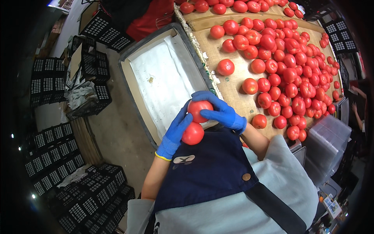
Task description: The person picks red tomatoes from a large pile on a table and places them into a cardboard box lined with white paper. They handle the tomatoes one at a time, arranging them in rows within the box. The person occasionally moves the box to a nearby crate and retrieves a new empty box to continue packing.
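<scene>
Both my hands wear blue knit gloves and meet in front of the apron bib. Between them is a red tomato (200, 111), with the thumb of my right hand (223, 112) across its front and its fingers over the top. My left hand (175, 131) has its fingers along the left side of that tomato. A second tomato (193, 133) sits just below the first, against the left palm and thumb. Beyond the hands lies a grey plastic crate (137, 112) lined with cardboard and white paper (160, 79). Many loose tomatoes (289, 75) are spread on the sorting table (233, 96) at the right.
A wooden divider (257, 17) crosses the table's far part. Black slatted crates (48, 84) stand stacked at left and lower left. Clear plastic containers (327, 140) are stacked at the table's right. A person in red and black (152, 20) is beyond the crate; another person's hands (355, 108) show far right.
</scene>
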A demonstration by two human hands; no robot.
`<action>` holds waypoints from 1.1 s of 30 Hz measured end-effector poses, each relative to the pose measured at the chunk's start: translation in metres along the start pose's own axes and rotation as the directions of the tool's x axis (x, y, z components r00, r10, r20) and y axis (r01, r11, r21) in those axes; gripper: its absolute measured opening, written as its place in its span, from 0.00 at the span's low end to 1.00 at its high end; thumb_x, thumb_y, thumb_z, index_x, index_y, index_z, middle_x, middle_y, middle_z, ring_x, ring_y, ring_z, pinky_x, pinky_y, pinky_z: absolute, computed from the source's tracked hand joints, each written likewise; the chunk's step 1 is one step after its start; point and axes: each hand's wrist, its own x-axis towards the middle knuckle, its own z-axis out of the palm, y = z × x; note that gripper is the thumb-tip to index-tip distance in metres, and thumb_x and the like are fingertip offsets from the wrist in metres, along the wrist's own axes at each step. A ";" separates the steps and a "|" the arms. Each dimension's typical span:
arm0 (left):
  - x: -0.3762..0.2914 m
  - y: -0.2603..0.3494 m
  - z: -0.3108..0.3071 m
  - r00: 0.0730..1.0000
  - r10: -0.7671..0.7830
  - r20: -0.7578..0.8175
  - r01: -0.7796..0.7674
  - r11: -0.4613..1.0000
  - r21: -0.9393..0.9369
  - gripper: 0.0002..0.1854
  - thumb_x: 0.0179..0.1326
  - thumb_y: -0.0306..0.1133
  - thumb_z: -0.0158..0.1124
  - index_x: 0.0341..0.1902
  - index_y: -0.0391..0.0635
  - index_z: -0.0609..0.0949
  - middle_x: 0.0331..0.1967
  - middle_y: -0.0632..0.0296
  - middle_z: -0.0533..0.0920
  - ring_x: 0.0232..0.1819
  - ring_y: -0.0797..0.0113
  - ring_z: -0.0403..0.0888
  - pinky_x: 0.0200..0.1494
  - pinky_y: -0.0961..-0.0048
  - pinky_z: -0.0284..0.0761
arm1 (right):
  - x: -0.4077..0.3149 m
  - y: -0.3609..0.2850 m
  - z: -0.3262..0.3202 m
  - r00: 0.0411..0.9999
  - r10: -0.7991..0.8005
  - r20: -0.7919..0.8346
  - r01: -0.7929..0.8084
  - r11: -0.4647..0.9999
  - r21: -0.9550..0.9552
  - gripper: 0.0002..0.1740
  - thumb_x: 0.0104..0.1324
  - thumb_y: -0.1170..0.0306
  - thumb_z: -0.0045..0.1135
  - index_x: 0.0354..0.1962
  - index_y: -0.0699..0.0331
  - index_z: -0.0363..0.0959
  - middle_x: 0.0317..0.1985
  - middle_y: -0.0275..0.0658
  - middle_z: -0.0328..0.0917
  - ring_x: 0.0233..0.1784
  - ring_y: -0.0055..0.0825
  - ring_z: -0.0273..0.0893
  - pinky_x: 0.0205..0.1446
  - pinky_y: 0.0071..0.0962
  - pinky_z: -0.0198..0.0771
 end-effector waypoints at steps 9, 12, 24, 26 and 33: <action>0.006 -0.008 0.002 0.999 0.030 -0.021 -0.028 0.996 0.086 0.34 0.68 0.43 0.53 0.71 0.40 0.56 0.66 0.53 0.64 0.66 0.66 0.62 0.67 0.71 0.58 | -0.001 -0.005 -0.003 0.988 0.103 -0.114 -0.082 0.980 0.181 0.19 0.70 0.67 0.42 0.56 0.66 0.66 0.54 0.40 0.70 0.60 0.27 0.67 0.66 0.27 0.59; 0.011 -0.013 0.001 0.998 -0.014 -0.068 0.018 0.999 0.048 0.32 0.68 0.41 0.52 0.70 0.38 0.59 0.65 0.54 0.65 0.65 0.66 0.64 0.66 0.72 0.60 | -0.001 0.002 -0.004 0.983 0.168 -0.074 -0.136 0.939 0.316 0.20 0.71 0.64 0.44 0.55 0.66 0.66 0.53 0.40 0.71 0.59 0.26 0.67 0.65 0.27 0.60; 0.007 -0.005 0.012 0.980 -0.166 0.111 0.190 0.947 -0.259 0.34 0.56 0.36 0.62 0.66 0.46 0.63 0.51 0.54 0.73 0.49 0.59 0.76 0.46 0.60 0.79 | -0.033 0.039 -0.128 0.587 0.210 -0.782 0.058 0.952 0.299 0.20 0.65 0.61 0.51 0.53 0.57 0.69 0.46 0.39 0.76 0.49 0.34 0.75 0.46 0.33 0.72; 0.006 -0.008 0.009 0.979 -0.167 0.119 0.194 0.944 -0.268 0.39 0.49 0.32 0.68 0.65 0.49 0.61 0.51 0.53 0.73 0.45 0.55 0.77 0.41 0.62 0.81 | -0.049 0.031 -0.161 0.356 -0.399 -0.845 -0.158 0.866 -0.475 0.20 0.66 0.60 0.50 0.53 0.59 0.68 0.48 0.40 0.75 0.50 0.37 0.74 0.49 0.33 0.71; 0.027 -0.010 0.010 0.867 -0.473 0.158 0.498 0.800 -0.335 0.45 0.56 0.73 0.45 0.52 0.36 0.73 0.25 0.50 0.80 0.17 0.62 0.76 0.17 0.75 0.71 | -0.042 -0.030 -0.113 0.904 -0.120 -0.411 0.045 0.981 -0.188 0.28 0.66 0.67 0.54 0.61 0.64 0.59 0.59 0.37 0.65 0.58 0.27 0.67 0.64 0.30 0.60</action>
